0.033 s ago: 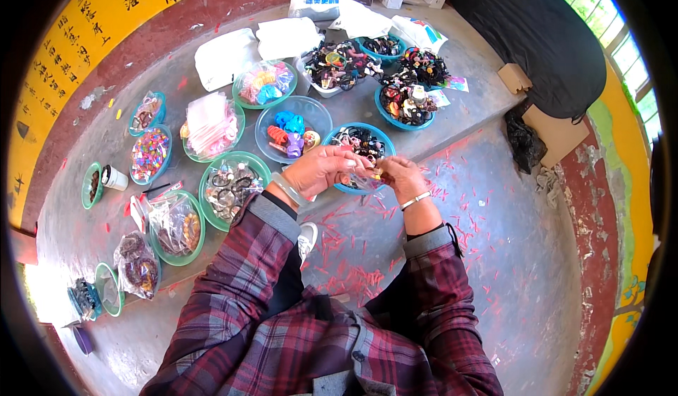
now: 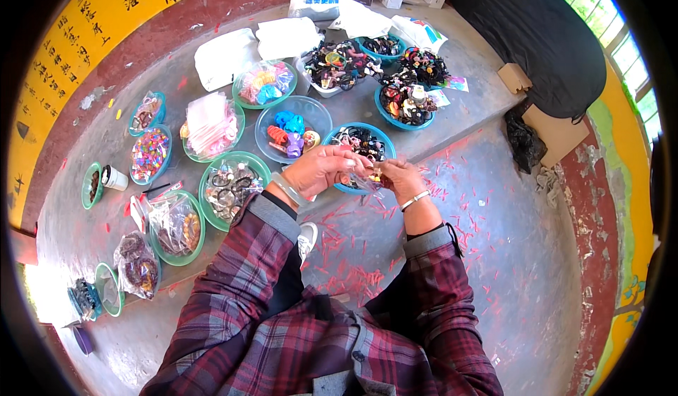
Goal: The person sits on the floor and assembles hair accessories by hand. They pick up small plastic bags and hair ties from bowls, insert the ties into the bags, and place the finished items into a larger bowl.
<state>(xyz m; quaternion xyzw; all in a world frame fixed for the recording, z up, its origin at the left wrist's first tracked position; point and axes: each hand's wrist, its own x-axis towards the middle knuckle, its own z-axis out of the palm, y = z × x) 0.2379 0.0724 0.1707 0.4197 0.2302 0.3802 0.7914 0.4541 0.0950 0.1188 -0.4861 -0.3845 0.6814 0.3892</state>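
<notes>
In front of my body both hands meet above the near rim of a blue basin (image 2: 387,142) filled with dark hair ties (image 2: 359,138). My left hand (image 2: 321,171), with a pale bangle at its wrist, pinches the edge of a small clear plastic bag (image 2: 367,182). From the other side my right hand (image 2: 402,178), wearing a silver bracelet, has its fingers closed at the same bag. A small dark and yellowish item shows by the right fingertips; its kind is too small to tell.
Green and blue basins crowd the grey ledge, including one of colourful claw clips (image 2: 289,122) and one of pink bags (image 2: 208,124). Hair ties heap in a white tub (image 2: 328,91). Red scraps (image 2: 357,276) litter the lower floor. A black cover (image 2: 537,36) lies at far right.
My right fingers have shifted slightly at the bag, and the item by their tips looks a little different. Everything else stays in place.
</notes>
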